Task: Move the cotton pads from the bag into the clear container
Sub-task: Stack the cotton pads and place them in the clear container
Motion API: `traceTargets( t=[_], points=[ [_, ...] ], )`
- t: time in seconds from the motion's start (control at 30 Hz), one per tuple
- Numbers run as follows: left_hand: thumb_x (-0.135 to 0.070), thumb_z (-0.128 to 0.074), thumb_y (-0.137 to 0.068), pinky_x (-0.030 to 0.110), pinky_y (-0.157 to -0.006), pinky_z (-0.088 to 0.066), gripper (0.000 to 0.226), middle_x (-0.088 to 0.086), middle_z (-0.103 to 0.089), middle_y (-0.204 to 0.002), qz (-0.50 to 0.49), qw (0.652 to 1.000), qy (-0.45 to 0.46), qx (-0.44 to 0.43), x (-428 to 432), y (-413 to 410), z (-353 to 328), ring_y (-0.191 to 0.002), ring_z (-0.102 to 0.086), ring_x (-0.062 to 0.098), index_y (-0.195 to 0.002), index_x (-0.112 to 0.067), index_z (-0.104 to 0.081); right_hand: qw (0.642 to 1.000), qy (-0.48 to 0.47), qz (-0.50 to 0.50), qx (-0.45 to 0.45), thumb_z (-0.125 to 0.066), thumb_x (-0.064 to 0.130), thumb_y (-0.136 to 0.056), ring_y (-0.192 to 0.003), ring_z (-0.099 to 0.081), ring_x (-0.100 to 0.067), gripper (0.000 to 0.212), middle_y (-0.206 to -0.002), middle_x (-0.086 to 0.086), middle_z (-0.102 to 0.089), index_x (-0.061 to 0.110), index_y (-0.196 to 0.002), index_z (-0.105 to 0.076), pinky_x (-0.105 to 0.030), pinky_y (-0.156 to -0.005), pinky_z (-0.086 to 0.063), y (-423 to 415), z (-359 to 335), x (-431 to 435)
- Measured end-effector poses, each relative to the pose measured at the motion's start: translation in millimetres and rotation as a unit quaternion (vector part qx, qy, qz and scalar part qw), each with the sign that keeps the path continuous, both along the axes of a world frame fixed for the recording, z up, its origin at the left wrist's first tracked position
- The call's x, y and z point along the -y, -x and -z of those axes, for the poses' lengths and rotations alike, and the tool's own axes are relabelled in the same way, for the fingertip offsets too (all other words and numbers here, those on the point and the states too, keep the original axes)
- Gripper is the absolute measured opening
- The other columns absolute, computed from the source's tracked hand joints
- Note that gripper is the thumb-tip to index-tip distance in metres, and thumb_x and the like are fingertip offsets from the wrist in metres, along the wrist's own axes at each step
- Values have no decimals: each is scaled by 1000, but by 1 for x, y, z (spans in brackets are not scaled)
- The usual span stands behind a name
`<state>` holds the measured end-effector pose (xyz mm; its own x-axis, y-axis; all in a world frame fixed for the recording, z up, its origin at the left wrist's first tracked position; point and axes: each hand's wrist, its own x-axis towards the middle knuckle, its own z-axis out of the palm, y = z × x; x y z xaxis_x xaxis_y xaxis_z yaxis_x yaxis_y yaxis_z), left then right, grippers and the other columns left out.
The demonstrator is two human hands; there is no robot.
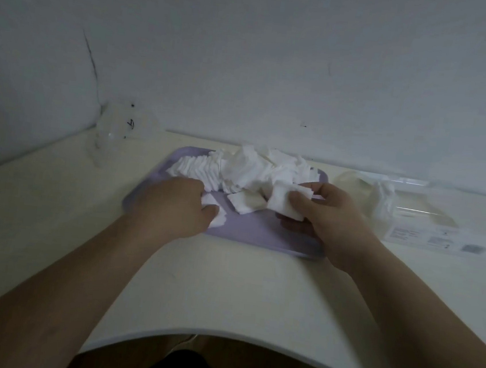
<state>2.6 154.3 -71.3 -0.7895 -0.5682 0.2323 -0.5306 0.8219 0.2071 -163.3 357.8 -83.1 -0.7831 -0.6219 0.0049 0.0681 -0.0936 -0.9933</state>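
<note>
A heap of white square cotton pads lies on a lilac tray in the middle of the table. My right hand holds a small stack of pads above the tray's right part, thumb on top. My left hand is over the tray's left side and pinches a pad at the fingertips; it is blurred. The clear plastic bag lies flat to the right of the tray with a few pads inside. A clear container stands at the back left by the wall.
The cream table has a curved front edge near my body. A grey wall rises right behind the tray. One loose pad lies flat on the tray between my hands.
</note>
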Motion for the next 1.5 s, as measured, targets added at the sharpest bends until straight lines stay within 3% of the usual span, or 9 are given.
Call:
traceTargets(
  t=[0.1,0.3,0.6,0.8,0.9,1.03,1.2,1.33,1.5],
  points=[
    [-39,-69,-93,32,-65,-34,32,-5,-56,-75,48,997,-65,-19,-4,9,7,-86,-64,28,-72,-22,-50,1000,-4,6,-9,-70,12,-100,-82,-78,-34,19,-103,-21,-76,0,-113,-60,-47,-77,-67,-5,-1,1],
    [-36,-81,-85,29,-71,-53,16,-9,-72,-85,153,961,-217,-74,-23,33,11,-78,-68,5,-94,-25,-73,998,11,40,-39,-69,4,-98,-92,-77,-42,8,-91,-16,-75,9,-91,-66,-50,-84,-65,-1,-6,-2],
    [-22,-82,-85,27,-79,-53,10,-8,-68,-92,228,938,-212,-153,-46,66,13,-86,-65,8,-86,-24,-73,991,4,120,-54,-73,10,-96,-99,-76,-27,12,-102,-9,-76,10,-106,-67,-35,-74,-64,15,-3,-7],
    [-17,-74,-93,20,-65,-50,13,-11,-70,-82,215,919,-249,-217,-31,68,0,-69,-64,1,-86,-26,-67,990,11,131,-47,-74,8,-95,-96,-76,-25,16,-101,-9,-76,7,-109,-67,-37,-75,-65,22,0,-9],
    [-14,-72,-94,30,-66,-53,12,-4,-70,-80,221,882,-309,-280,-32,73,-14,-74,-64,12,-89,-24,-68,992,19,118,-38,-74,6,-95,-93,-77,-29,18,-102,-14,-77,2,-111,-67,-39,-73,-66,21,-3,-10],
    [-14,-67,-100,35,-54,-48,9,8,-72,-97,225,824,-442,-273,-41,80,-17,-66,-61,29,-101,-22,-71,996,27,82,-20,-73,8,-97,-66,-75,-32,14,-88,-14,-78,7,-110,-69,-37,-59,-64,15,-11,-14],
    [-3,-68,-96,25,-55,-47,28,-1,-75,-92,219,751,-552,-288,-49,84,-3,-65,-57,15,-118,-21,-68,999,29,35,-17,-75,10,-95,-70,-74,-27,16,-91,-21,-78,4,-110,-75,-33,-63,-62,17,-11,-16],
    [-9,-71,-94,21,-52,-47,13,0,-74,-81,201,757,-534,-318,-49,86,3,-61,-58,11,-107,-11,-73,1000,19,-18,-7,-68,-1,-96,-73,-74,-27,12,-90,-21,-78,1,-103,-78,-31,-67,-62,15,-11,-15],
    [-15,-75,-93,25,-58,-52,12,2,-76,-91,201,776,-501,-326,-48,86,3,-72,-65,10,-103,-19,-80,998,4,-54,-13,-70,5,-95,-70,-73,-26,11,-89,-21,-78,3,-101,-80,-28,-66,-61,12,-15,-17]
  ],
)
